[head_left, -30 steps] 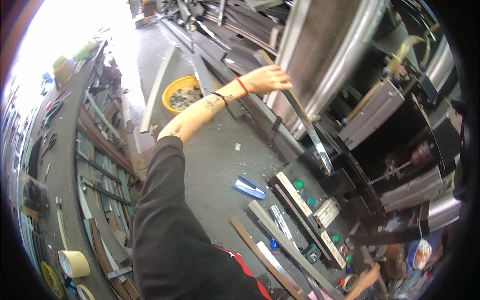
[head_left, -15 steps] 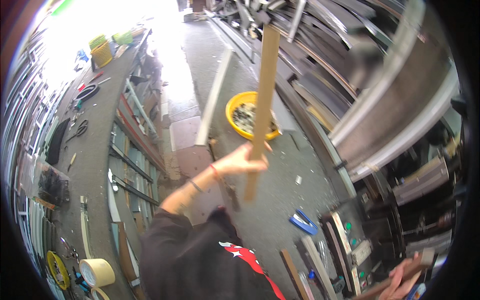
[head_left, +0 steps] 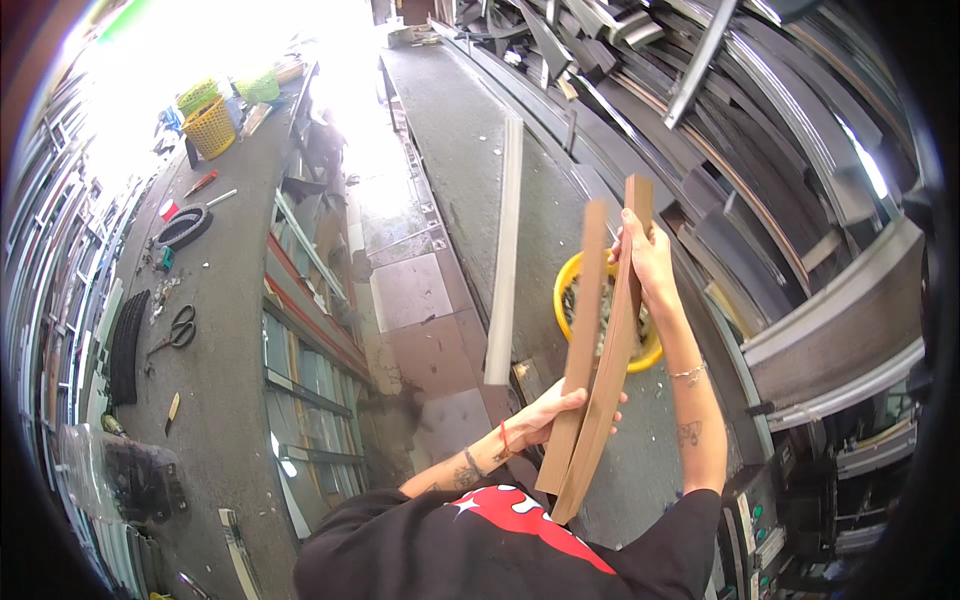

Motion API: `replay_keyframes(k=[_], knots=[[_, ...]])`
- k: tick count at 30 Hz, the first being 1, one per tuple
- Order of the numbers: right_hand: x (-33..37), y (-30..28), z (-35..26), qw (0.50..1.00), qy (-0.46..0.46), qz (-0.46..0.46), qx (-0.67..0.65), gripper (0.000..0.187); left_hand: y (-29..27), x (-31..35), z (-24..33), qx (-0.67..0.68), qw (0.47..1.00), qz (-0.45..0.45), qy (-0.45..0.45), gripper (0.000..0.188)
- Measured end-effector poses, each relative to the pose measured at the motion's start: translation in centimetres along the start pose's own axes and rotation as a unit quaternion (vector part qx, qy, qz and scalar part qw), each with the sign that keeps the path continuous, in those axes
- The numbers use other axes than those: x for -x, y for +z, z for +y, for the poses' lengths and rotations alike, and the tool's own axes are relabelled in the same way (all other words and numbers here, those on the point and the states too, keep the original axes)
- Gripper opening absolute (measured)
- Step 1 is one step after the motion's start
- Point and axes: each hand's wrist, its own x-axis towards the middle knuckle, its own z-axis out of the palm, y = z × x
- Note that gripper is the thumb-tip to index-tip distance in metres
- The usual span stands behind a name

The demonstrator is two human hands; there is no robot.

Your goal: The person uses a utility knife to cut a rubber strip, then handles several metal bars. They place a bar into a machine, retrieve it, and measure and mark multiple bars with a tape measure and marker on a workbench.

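Over the bench [head_left: 450, 120] near its left edge, the left hand [head_left: 550, 412] curls fingers around two brown strips [head_left: 610, 370]; the right hand [head_left: 650, 258] pinches one's top.

Basin [head_left: 652, 356] lies behind both strips [head_left: 611, 365] (scissors [head_left: 181, 328] on left bench [head_left: 228, 250]).

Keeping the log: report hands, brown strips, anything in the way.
Left hand around both brown strips; right hand grips one near its top. Strip tops apart. No blockage visible; yellow basin beyond.
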Motion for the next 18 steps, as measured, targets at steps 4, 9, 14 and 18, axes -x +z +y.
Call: replay_keyframes(k=[4,9,14,18], knots=[[-3.5,2.2,3.1,1.0,0.004,0.01,0.022,0.036,-1.8,0.9,3.4,-0.097,0.989,0.114,0.008,0.084],[-7.0,4.5,6.1,0.989,-0.078,0.077,0.102,0.044,-1.8,-1.0,5.5,-0.241,0.964,0.106,0.029,0.076],[-8.4,0.2,7.0,0.951,-0.139,0.097,0.257,0.068,-4.5,-2.9,10.5,-0.313,0.933,0.146,0.105,0.068],[-5.6,-6.2,7.8,0.809,-0.073,-0.006,0.583,0.073,-9.1,-6.5,16.0,-0.412,0.873,0.204,0.163,0.065]])
